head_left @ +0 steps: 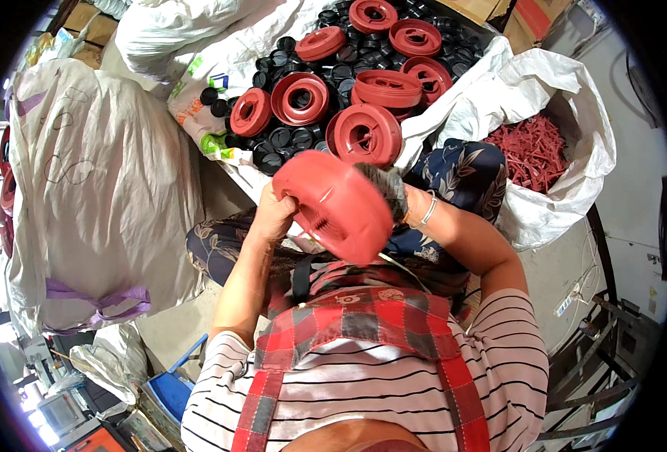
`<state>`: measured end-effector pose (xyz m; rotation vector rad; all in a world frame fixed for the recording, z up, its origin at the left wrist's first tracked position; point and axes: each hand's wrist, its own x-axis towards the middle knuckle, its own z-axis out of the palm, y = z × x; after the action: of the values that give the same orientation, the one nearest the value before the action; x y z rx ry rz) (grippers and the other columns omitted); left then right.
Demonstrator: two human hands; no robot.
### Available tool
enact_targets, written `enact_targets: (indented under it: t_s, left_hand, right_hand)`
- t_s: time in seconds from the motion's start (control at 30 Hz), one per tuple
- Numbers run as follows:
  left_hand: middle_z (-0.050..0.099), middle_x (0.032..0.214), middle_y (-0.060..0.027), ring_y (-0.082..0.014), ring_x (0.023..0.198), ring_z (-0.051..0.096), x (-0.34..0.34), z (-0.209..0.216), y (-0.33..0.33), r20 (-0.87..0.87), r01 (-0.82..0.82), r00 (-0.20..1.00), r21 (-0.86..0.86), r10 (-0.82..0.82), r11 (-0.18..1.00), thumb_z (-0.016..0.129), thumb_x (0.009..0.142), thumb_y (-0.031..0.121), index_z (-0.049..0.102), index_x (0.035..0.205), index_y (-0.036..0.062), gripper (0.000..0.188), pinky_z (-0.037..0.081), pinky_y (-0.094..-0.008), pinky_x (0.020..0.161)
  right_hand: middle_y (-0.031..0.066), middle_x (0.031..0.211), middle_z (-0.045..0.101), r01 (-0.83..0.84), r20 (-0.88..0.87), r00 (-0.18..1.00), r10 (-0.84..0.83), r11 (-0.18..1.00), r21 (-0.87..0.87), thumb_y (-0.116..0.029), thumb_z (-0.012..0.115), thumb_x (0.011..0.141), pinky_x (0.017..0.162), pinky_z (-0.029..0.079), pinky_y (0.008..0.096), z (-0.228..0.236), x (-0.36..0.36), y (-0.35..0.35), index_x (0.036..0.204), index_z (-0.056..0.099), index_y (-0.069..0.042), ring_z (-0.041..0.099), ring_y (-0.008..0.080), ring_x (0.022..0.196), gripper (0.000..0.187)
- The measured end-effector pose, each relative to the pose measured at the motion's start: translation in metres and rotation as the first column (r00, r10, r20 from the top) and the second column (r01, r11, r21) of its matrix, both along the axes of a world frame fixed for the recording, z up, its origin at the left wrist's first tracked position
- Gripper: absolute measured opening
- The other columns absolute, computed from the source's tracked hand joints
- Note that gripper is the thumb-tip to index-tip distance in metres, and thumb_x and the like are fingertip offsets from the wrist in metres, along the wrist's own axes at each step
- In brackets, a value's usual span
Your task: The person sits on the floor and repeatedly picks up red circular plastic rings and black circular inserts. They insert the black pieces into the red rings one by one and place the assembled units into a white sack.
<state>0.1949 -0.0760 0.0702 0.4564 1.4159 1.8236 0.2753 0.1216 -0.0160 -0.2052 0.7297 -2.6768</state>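
Note:
I hold a thick, round red plastic part (337, 203) tilted on edge above my lap; its right side is smeared by motion. My bare left hand (275, 215) is closed on its left rim, thumb bent over the edge. At the opposite rim, my right hand (386, 190) wears a dark glove and curls against the part; most of its fingers are hidden behind it. In front of my knees lie more such red parts, among them one with a stepped ring (299, 99) and one with a spoked centre (367, 135), on a heap of black round caps (288, 139).
At right stands an open white sack (578, 135) holding red plastic scraps (529, 153). A large full white sack (108, 196) is close on my left, another (183, 34) beyond it. Behind me at left is a blue stool (175, 384); at right, a metal frame (597, 361).

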Motion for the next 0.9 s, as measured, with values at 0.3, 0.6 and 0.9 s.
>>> enact_targets:
  t_s: [0.3, 0.6, 0.9]
  left_hand:
    - [0.060, 0.107, -0.0071, -0.0146, 0.094, 0.056, -0.093, 0.029, -0.071, -0.289, -0.563, 0.812, -0.166, 0.506, 0.809, 0.060, 0.090, 0.035, 0.051, 0.119, -0.0043, 0.050, 0.045, -0.0304, 0.083]
    - [0.062, 0.108, -0.0249, -0.0306, 0.102, 0.062, -0.116, -0.141, -0.013, -0.376, -0.244, 0.895, -0.863, -0.241, 0.443, 0.077, 0.066, 0.043, 0.051, 0.115, -0.0151, 0.080, 0.048, -0.0360, 0.086]
    - [0.062, 0.076, -0.0052, -0.0158, 0.067, 0.059, -0.092, -0.145, -0.035, 0.104, 0.052, 0.994, -0.751, 0.040, 0.659, 0.084, 0.063, 0.019, 0.060, 0.094, 0.0009, 0.042, 0.050, -0.0304, 0.064]
  right_hand:
    - [0.0055, 0.095, 0.061, 0.752, -0.775, 0.411, -0.480, -0.302, 0.586, 0.000, 0.060, 0.085, 0.078, 0.049, 0.0249, 0.127, 0.037, 0.113, 0.105, 0.055, -0.005, 0.059, 0.0144, 0.085, 0.021]
    - [0.0204, 0.123, 0.055, -0.410, -0.282, 0.773, -0.569, -0.786, 0.463, -0.031, 0.060, 0.081, 0.101, 0.038, 0.0372, 0.049, 0.183, 0.390, 0.126, 0.052, -0.005, 0.051, 0.0332, 0.118, 0.052]
    - [0.0100, 0.091, 0.066, 0.236, -0.299, 0.848, -0.437, -0.193, 0.952, -0.020, 0.059, 0.086, 0.067, 0.051, 0.0302, 0.101, 0.033, 0.126, 0.106, 0.061, -0.004, 0.064, 0.0186, 0.071, 0.025]
